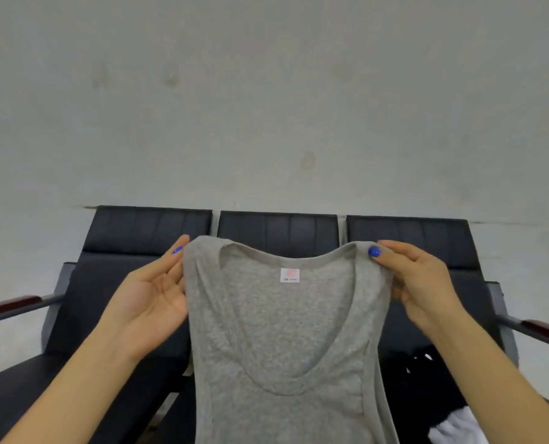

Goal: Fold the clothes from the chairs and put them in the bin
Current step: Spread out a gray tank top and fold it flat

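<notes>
A grey tank top [276, 331] hangs upright in front of me, its neckline facing me with a small white label below the back collar. My left hand [153, 299] pinches the left shoulder strap, palm turned toward me. My right hand [417, 280] pinches the right shoulder strap between thumb and fingers. The top's lower part runs out of the bottom of the view. The bin is not in view.
A row of three black padded chairs [132, 238] stands against a pale wall, with dark red armrests at both ends. A heap of black clothes [426, 376] with a white piece [455, 427] lies on the right seat.
</notes>
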Tool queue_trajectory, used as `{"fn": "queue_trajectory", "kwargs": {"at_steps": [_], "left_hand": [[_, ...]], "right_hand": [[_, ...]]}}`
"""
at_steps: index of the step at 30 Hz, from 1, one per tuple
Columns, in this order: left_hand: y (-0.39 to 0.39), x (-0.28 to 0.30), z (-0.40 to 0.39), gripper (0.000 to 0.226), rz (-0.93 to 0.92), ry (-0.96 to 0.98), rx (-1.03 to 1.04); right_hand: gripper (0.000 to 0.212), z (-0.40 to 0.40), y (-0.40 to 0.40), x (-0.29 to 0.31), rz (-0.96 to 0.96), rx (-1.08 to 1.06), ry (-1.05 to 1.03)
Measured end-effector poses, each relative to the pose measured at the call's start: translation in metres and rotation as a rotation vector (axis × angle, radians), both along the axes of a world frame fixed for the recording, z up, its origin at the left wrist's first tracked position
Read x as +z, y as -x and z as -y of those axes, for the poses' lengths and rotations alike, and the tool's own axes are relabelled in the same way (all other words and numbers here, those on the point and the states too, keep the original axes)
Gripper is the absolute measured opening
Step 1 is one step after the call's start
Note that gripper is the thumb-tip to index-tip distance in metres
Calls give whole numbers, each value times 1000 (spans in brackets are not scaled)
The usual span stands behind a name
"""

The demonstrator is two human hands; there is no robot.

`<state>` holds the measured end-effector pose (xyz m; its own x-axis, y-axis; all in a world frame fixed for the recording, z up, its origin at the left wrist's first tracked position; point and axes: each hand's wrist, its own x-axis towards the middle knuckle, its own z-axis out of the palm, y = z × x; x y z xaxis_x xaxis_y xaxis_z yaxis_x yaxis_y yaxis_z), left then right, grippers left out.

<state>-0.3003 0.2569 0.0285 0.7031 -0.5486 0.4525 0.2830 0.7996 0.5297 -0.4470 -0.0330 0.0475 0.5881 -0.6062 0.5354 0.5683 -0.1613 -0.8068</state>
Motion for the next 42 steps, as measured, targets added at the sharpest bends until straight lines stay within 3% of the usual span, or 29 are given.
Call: {"fn": "queue_trajectory", "kwargs": {"at_steps": [13,20,27,32,34,38,42], "left_hand": [[-66,-77,14,101,-146,-103,48],[-99,-101,38,113,-219,-96,83],[-140,-126,70,117,-279,-121,140],[-180,-165,98,119,-341,-235,143],[-198,-187,110,108,-363,-305,139],[-241,-239,133,46,-476,-423,163],[-293,-277,159,35,-545,-535,218]], "right_hand": [[5,29,-55,-63,-424,3,32],[11,54,-96,-81,-587,-4,1],[13,89,-156,-101,-745,221,-278],[18,111,-212,-134,-833,197,-358],[19,119,-237,-156,-893,189,-351],[19,135,-291,-207,-1000,139,-349],[17,149,-356,-253,-982,34,-298]]}}
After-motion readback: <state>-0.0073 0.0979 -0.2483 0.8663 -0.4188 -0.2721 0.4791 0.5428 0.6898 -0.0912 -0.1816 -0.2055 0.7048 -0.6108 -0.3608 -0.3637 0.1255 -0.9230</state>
